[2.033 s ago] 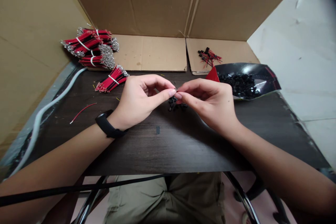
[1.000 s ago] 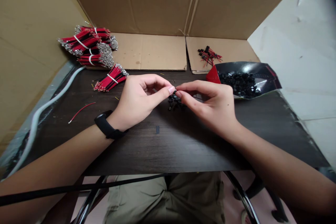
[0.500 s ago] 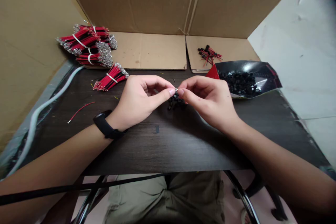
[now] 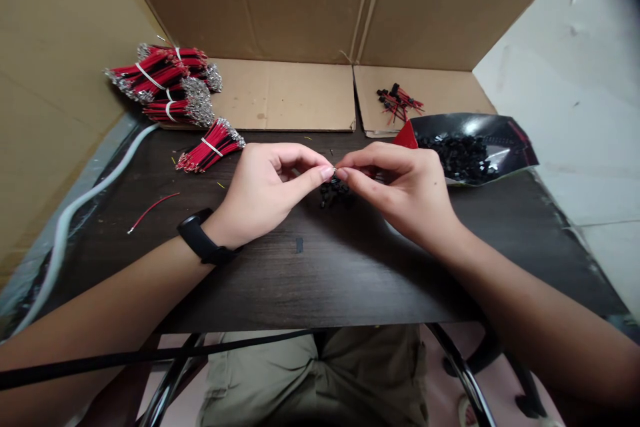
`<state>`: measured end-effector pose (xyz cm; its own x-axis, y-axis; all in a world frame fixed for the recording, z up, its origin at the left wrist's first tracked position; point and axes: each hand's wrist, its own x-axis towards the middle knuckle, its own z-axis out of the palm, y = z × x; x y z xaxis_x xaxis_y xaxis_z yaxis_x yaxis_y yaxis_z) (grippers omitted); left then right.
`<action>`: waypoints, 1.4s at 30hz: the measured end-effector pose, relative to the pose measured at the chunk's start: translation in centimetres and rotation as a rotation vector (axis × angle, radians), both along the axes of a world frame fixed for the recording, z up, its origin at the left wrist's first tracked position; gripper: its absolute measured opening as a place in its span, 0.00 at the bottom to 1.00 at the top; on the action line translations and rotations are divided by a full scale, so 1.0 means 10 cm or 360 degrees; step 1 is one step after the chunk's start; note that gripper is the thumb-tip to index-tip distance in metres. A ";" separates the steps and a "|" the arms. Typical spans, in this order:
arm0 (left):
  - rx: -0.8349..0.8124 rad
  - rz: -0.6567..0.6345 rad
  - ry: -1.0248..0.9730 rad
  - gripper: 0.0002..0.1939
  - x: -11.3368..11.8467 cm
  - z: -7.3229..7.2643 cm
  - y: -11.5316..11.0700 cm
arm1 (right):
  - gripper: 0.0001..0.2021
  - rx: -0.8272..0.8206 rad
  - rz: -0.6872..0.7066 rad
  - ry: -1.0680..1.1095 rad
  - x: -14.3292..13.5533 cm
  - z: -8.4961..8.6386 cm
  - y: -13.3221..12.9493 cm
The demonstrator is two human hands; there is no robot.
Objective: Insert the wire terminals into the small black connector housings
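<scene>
Because the tiny, bright-glinting piece presumably needs steadying from 2 sides, the bare left hand and the bare right hand meet above the dark wood-grain desk, each grip pinching it, mostly hidden. Small, loose black plastic parts lie just below, likely for short reach.

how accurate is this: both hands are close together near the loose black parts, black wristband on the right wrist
One slip: the black wristband is on the left wrist, as the head view shows. Left hand and right hand are close together near the loose black parts.
</scene>
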<state>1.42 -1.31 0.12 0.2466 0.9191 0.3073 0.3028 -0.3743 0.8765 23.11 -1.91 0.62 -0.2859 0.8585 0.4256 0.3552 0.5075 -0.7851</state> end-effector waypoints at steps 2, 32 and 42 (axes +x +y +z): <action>0.0004 -0.0006 -0.0003 0.06 0.00 0.00 0.01 | 0.03 0.0023 0.0004 -0.0024 0.01 0.01 0.01; 0.0187 0.0001 0.0246 0.06 -0.07 -0.13 0.12 | 0.12 -0.0390 -0.0065 0.0262 0.00 0.00 0.09; 0.0450 -0.0191 0.0988 0.12 -0.12 -0.32 0.22 | 0.11 -0.0371 -0.0140 0.0242 0.01 -0.04 0.12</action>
